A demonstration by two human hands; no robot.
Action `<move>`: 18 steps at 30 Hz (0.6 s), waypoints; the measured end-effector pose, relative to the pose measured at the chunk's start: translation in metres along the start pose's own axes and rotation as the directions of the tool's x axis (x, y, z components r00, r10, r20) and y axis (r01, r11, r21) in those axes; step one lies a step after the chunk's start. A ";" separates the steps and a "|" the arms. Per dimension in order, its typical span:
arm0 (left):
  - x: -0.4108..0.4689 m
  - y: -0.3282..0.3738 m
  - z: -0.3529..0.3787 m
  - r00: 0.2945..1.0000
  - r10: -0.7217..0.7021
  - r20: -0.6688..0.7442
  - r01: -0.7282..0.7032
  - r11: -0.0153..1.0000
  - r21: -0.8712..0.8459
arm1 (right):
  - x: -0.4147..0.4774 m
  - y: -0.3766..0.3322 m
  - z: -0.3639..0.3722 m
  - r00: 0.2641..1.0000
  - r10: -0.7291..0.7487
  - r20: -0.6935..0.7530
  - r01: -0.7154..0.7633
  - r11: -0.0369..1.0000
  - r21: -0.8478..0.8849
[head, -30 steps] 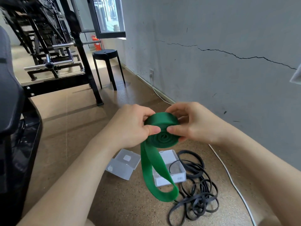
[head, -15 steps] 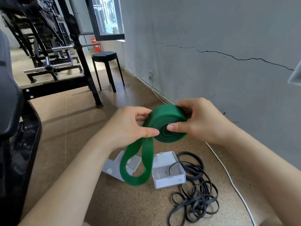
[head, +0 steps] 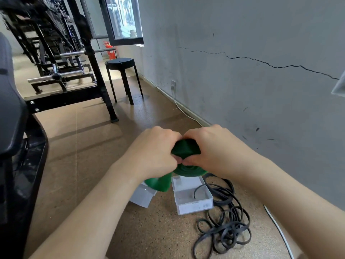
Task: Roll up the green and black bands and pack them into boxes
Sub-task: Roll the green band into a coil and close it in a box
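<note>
Green band (head: 185, 149) rolled nearly whole, held in the air above the open clear box (head: 192, 196), gripped from both sides by left hand (head: 155, 156) and right hand (head: 214, 146) with fingers curled round the coil. Only a short tail hanging, against the long loop of half a second ago — rolling close to done, boxing likely next. Black bands (head: 224, 227) heaped unrolled beside the box on speckled brown floor (head: 84, 156); beyond, cracked grey wall (head: 242, 100), black stool (head: 121, 64), weight rack (head: 61, 71).

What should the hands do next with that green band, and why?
Probably wind in the last loose tail. The left hand and right hand grip the green band, nearly all rolled, yet that short tail hangs below them. The box lies open on the floor.
</note>
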State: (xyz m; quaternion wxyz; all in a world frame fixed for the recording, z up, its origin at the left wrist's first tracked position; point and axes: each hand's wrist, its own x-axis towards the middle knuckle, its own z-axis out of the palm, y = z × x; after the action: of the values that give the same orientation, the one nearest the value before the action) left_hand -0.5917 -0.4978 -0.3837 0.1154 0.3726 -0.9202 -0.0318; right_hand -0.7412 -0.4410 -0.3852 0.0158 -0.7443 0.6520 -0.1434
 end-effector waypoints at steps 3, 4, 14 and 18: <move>0.000 -0.002 0.000 1.000 -0.019 -0.012 0.019 0.998 -0.058 | 0.002 0.006 0.001 1.000 0.000 -0.008 0.001 1.000 0.032; 0.001 -0.004 0.000 0.999 -0.029 -0.025 0.026 0.994 -0.110 | 0.002 0.007 -0.001 1.000 -0.008 -0.027 0.009 0.999 0.044; 0.000 -0.021 0.004 0.988 -0.147 0.055 0.142 0.690 -0.710 | 0.002 0.031 -0.003 0.988 0.146 -0.054 -0.094 0.838 0.538; 0.002 -0.024 0.007 0.992 -0.114 0.059 0.120 0.662 -0.740 | 0.001 0.037 -0.006 0.981 0.196 -0.015 -0.124 0.678 0.725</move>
State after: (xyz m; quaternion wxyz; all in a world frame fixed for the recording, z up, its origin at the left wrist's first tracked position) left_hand -0.5789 -0.5168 -0.3935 0.2509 0.3519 -0.8025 -0.4115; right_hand -0.7782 -0.4462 -0.3875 0.2890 -0.6111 0.6061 -0.4191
